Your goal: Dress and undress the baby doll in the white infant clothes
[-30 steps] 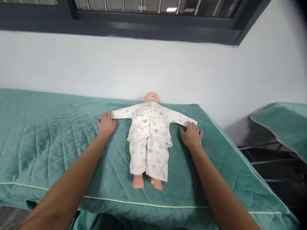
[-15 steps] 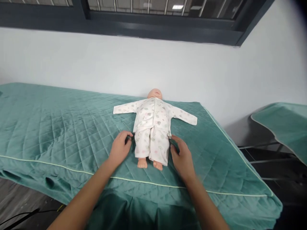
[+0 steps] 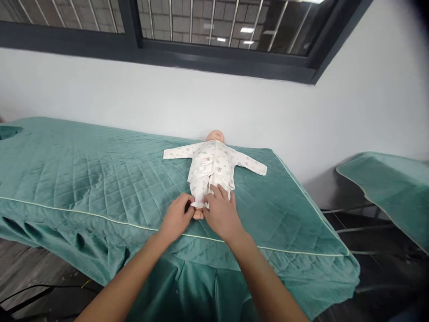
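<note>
Doll (image 3: 212,167) in the shape of a baby, lying face up at the center of the frame on a quilted green bed cover (image 3: 83,179). Its head is toward the white wall (image 3: 134,98) and its feet point toward the viewer. It wears a white printed top with both sleeves spread out to the sides, and matching trousers (image 3: 209,190).

Two bare forearms reach in from the bottom of the frame and meet at the doll's lower legs. The left hand (image 3: 176,219) is curled beside the trouser cuff on the left of the frame. Its thumb and fingertips appear to pinch the fabric just above a bare foot (image 3: 198,214). The right hand (image 3: 221,215) lies over the other trouser leg with its fingers loosely spread and resting on the cloth, gripping nothing. It hides the second foot.

A dark-framed window (image 3: 214,31) runs along the top of the frame. A second green-covered bed (image 3: 385,179) sits at the right edge, well apart from the first.

As a judgement, the doll looks light and rests on smooth fabric near the front edge of the bed. A pull on the cuff toward the viewer could drag the whole doll along with it, or bunch the trousers and ruck up the cover. With only one hand gripping, the pull might also twist the doll sideways.
</note>
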Demonstrator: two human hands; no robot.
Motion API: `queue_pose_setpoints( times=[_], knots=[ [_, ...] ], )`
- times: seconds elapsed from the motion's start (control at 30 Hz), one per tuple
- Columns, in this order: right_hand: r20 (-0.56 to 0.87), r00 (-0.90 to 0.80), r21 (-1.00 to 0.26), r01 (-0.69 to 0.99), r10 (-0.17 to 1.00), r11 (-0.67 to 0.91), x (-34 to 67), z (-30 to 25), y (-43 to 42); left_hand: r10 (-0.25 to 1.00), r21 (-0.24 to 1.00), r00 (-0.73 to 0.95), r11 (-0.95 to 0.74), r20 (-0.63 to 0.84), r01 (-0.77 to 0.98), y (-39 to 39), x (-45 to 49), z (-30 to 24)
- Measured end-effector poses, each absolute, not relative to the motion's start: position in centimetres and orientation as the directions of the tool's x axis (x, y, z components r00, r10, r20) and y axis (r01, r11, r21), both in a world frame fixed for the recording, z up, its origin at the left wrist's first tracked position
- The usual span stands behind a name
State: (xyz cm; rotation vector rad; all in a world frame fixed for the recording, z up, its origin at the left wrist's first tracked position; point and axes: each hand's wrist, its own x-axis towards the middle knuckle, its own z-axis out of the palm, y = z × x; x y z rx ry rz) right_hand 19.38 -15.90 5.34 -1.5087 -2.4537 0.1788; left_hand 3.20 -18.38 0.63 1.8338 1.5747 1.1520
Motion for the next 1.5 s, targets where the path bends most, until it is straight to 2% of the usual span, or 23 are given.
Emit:
queue_pose_setpoints(
  times=[0.17, 0.3, 0.47, 0.53, 0.6, 0.8, 0.93, 1.03, 1.17, 1.33, 1.5],
  knots=[
    [0.256, -0.413, -0.304, 0.823, 0.874, 0.479, 19.4, 5.0, -16.8, 0.941, 0.83, -0.034, -0.279, 0.336, 0.484, -19.6, 3.4, 2.1],
    [0.35, -0.365, -0.41, 0.768, 0.863, 0.491, 19.8, 5.3, -18.3, 0.926, 0.8, -0.07, -0.281, 0.372, 0.53, -20.5, 2.5, 2.1],
    [0.374, -0.302, -0.564, 0.676, 0.877, 0.474, 21.6, 5.6, -18.4, 0.94, 0.749, -0.04, -0.243, 0.338, 0.616, -21.2, 1.8, 1.4],
    [0.364, -0.217, -0.639, 0.649, 0.906, 0.412, 22.7, 5.2, -17.9, 0.927, 0.704, -0.025, -0.268, 0.375, 0.658, -21.4, 2.1, 1.6],
    [0.33, -0.164, -0.657, 0.667, 0.93, 0.351, 23.7, 4.5, -17.6, 0.903, 0.638, -0.012, -0.294, 0.429, 0.712, -21.4, 2.8, 2.2],
    [0.224, -0.16, -0.48, 0.84, 0.961, 0.252, 24.4, 2.1, -18.5, 0.873, 0.338, 0.192, -0.365, 0.449, 0.867, -20.2, 5.9, 3.6],
    [0.267, -0.163, -0.535, 0.794, 0.95, 0.287, 24.3, 1.4, -18.4, 0.874, 0.234, 0.231, -0.354, 0.428, 0.905, -18.7, 7.1, 3.1],
    [0.273, -0.167, -0.584, 0.753, 0.947, 0.301, 24.8, 1.5, -18.1, 0.877, 0.263, 0.233, -0.364, 0.421, 0.894, -18.4, 7.1, 2.9],
    [0.333, -0.184, -0.671, 0.643, 0.925, 0.369, 25.5, 2.4, -18.8, 0.849, 0.326, 0.188, -0.381, 0.493, 0.865, -19.2, 6.2, 3.1],
    [0.345, -0.169, -0.782, 0.491, 0.923, 0.383, 25.0, 3.4, -19.7, 0.836, 0.315, 0.227, -0.42, 0.5, 0.851, -19.5, 6.1, 2.9],
    [0.337, -0.189, -0.813, 0.437, 0.923, 0.386, 24.3, 3.6, -19.4, 0.842, 0.31, 0.275, -0.446, 0.465, 0.84, -18.7, 6.8, 2.4]
  ],
)
